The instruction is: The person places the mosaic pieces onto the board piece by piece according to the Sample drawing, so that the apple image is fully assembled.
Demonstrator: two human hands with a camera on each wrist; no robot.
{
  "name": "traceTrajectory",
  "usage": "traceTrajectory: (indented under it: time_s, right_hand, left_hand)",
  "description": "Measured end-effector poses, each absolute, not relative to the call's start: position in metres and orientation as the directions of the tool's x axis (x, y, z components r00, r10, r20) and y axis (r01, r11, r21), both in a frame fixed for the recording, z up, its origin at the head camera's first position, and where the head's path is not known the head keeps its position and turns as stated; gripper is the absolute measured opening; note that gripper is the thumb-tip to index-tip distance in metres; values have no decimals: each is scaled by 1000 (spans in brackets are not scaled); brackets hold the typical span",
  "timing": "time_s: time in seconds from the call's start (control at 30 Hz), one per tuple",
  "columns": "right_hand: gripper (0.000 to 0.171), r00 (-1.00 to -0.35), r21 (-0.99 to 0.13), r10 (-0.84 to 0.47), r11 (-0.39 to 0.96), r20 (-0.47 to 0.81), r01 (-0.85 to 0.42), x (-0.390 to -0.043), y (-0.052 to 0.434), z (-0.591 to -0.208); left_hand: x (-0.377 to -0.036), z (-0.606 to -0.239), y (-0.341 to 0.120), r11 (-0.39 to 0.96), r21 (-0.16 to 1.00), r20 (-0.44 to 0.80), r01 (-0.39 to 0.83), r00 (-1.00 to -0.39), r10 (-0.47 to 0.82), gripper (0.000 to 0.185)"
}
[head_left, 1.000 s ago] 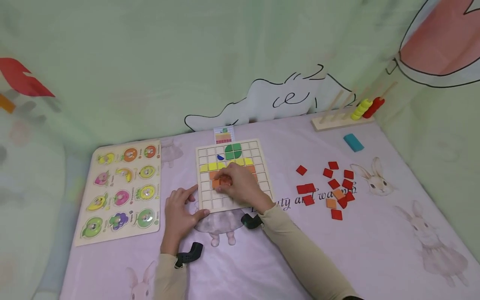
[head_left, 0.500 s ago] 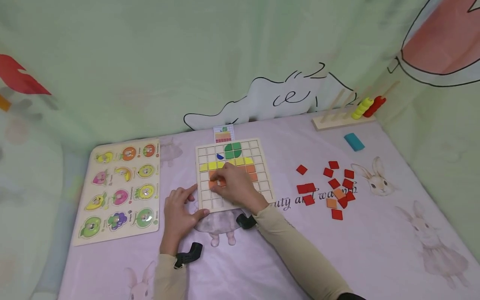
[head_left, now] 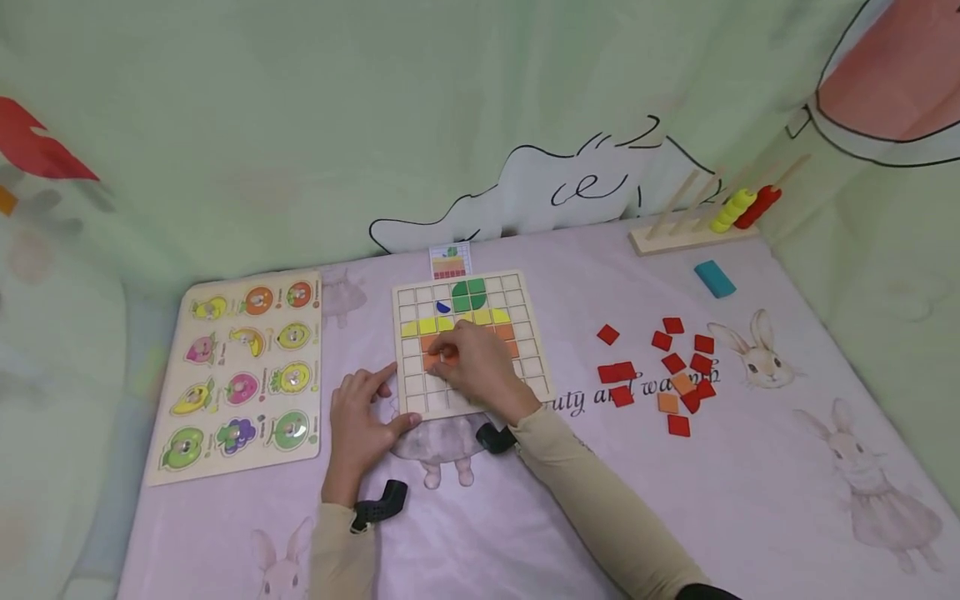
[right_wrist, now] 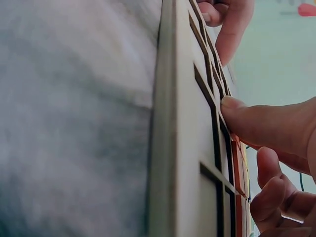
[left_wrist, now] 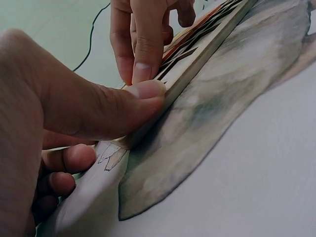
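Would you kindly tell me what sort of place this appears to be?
Probably a children's play or learning corner: in view are a fruit puzzle board, a gridded mosaic board and a peg-and-bead counting toy.

Lilac cloth (head_left: pixel 750 517) bears a grid board (head_left: pixel 531 347), fruit puzzle (head_left: pixel 217 466) and tiles (head_left: pixel 617 372).

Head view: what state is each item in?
Left hand: touching grid board
Right hand: at orange tiles, hold unclear
Grid board: flat, partly filled
Loose tiles: scattered, some touching
Fruit board: flat, face up
Picture card: face up
Peg stand: upright, partly loaded
Teal block: lying alone
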State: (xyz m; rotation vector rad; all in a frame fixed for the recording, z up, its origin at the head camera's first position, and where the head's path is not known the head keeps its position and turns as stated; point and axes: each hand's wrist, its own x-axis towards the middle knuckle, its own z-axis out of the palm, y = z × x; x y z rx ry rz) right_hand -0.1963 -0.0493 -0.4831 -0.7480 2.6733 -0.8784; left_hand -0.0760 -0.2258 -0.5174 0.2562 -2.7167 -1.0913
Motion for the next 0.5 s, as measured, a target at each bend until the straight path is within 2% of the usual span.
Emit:
traceTrajectory:
  time_s: [0.13, 0.3, 0.4, 0.5]
  right_hand:
    - [17, -854, -614, -517, 694, -62, -376, -196, -50, -483]
    - [20, -831, -581, -553, 696, -62, -421, -196, -47, -480]
    - [22, -817, -600, -573, 673, -54, -432, -200, -39, -474]
    - [23, -834, -629, -551, 663, -43, -406, -208, -22, -465]
  left_hand:
    - [-76, -516, -226, 714, 696, 129, -74, -966, -226, 75]
    - [-74, -516, -225, 717, 694, 133, -72, -965, -226, 74]
    - [-74, -516, -224, 713, 697, 132, -75, -964, -230, 75]
    - [-74, -516, -224, 710, 699, 130, -80, -963, -236, 75]
